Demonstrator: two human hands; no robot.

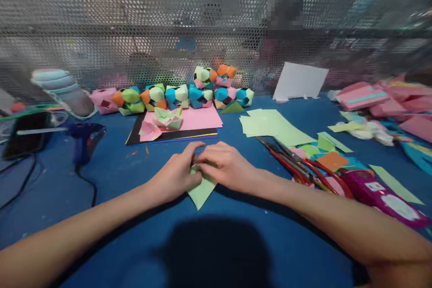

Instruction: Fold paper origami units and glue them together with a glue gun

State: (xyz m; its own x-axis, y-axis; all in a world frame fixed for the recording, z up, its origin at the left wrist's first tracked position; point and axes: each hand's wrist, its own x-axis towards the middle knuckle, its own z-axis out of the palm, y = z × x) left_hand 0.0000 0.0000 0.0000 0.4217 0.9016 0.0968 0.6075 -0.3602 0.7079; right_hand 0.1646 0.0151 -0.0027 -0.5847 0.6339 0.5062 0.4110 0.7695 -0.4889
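Evidently your left grip point(185, 166) and right grip point(221, 164) are nearly closed, thumbs against fingers, together holding one pale green, pointed sheet of folded paper point(201, 193) at the blue worktop point(135, 234), tip towards you. For a crisp crease, you'd do well to align the edges, anchor one thumb and press outward with the other. Farther out, count one small green paper triangle point(233, 107), nine multicoloured folded-paper balls point(201, 96), two pairs of red-handled metal scissors point(286, 162) and one dark blue glue gun point(80, 146).
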